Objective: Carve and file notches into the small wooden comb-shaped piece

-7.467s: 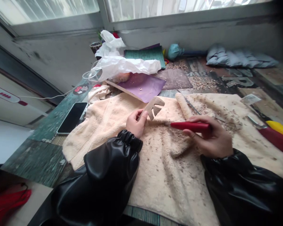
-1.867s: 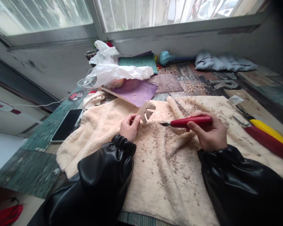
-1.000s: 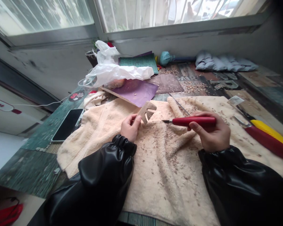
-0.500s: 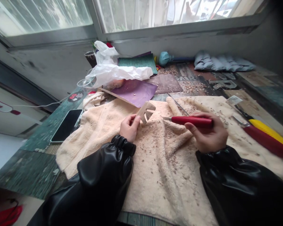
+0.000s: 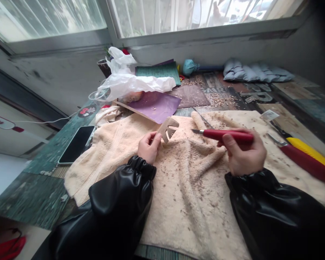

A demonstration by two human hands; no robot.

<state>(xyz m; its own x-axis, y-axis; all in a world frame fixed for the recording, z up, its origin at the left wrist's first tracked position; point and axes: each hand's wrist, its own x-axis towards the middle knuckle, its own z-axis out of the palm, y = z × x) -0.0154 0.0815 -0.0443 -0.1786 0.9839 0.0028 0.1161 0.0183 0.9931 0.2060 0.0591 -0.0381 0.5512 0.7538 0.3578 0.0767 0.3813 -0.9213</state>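
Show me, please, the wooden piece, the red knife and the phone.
wooden piece [image 5: 166, 126]: head view, on its solid upper part.
red knife [image 5: 213, 134]: head view, on the red handle.
phone [image 5: 76, 143]: head view, on the dark screen.

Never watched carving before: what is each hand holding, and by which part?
The left hand pinches the wooden cutout by its lower end; the right hand grips the red-handled knife around its handle, blade bare.
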